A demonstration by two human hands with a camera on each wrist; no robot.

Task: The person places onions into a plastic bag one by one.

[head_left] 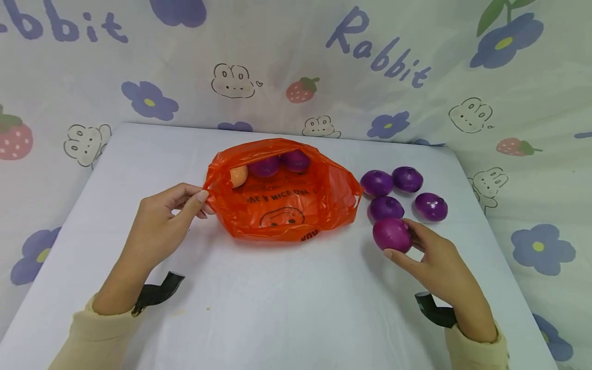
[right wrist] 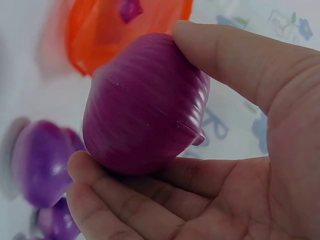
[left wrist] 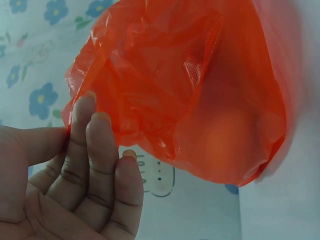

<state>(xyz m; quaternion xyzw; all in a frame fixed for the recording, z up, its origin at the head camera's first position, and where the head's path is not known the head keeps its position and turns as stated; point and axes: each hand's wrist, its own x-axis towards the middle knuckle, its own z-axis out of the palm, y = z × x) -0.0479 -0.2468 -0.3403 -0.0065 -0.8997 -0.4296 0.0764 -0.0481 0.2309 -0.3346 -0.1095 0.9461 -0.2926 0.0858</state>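
Observation:
An orange-red plastic bag [head_left: 282,200] lies on the table with its mouth open toward me. My left hand [head_left: 162,221] pinches the bag's left edge between thumb and fingers. Inside the bag sit two purple onions [head_left: 264,166] and a yellow-orange round thing [head_left: 238,176], partly hidden by the plastic. My right hand [head_left: 435,257] holds a purple onion [right wrist: 145,107] between thumb and fingers, right of the bag. In the head view, this onion overlaps another onion [head_left: 386,208] behind it.
Several more purple onions, one of them a glossy onion [head_left: 431,207], rest on the white table [head_left: 287,298] right of the bag. A cloth [head_left: 273,51] printed with rabbits, flowers and strawberries hangs behind the table.

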